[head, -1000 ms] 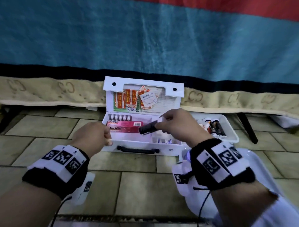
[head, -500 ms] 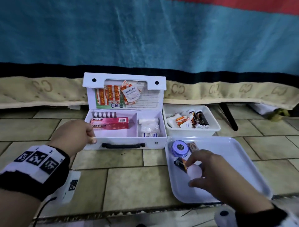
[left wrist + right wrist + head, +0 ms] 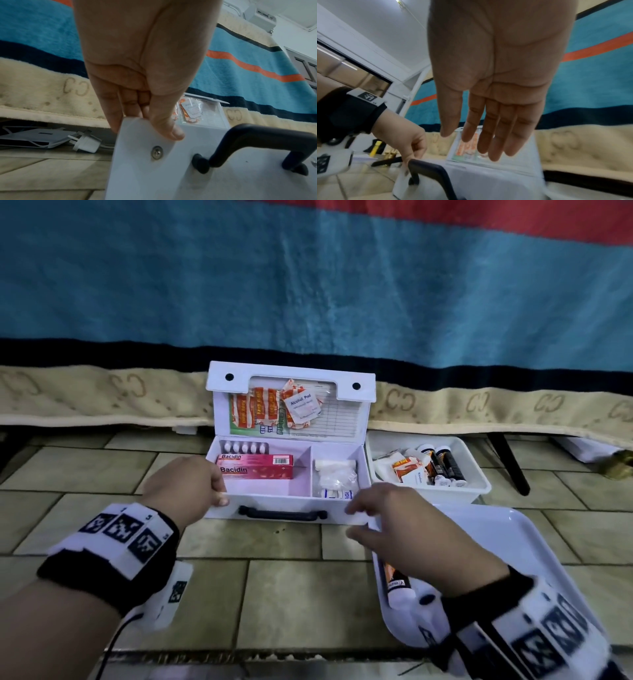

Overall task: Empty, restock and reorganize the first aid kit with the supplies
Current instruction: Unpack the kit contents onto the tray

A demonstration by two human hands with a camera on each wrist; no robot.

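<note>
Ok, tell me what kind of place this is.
Probably a bedroom at home: the first aid kit sits on a tiled floor beside what looks like a bed draped in a striped blanket.

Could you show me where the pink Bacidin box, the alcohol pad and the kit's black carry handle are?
Bacidin box (image 3: 255,466): head view, on its pink front face.
Alcohol pad (image 3: 302,406): head view, middle of the white sachet in the lid.
Carry handle (image 3: 282,513): head view, on the handle's black bar.
</note>
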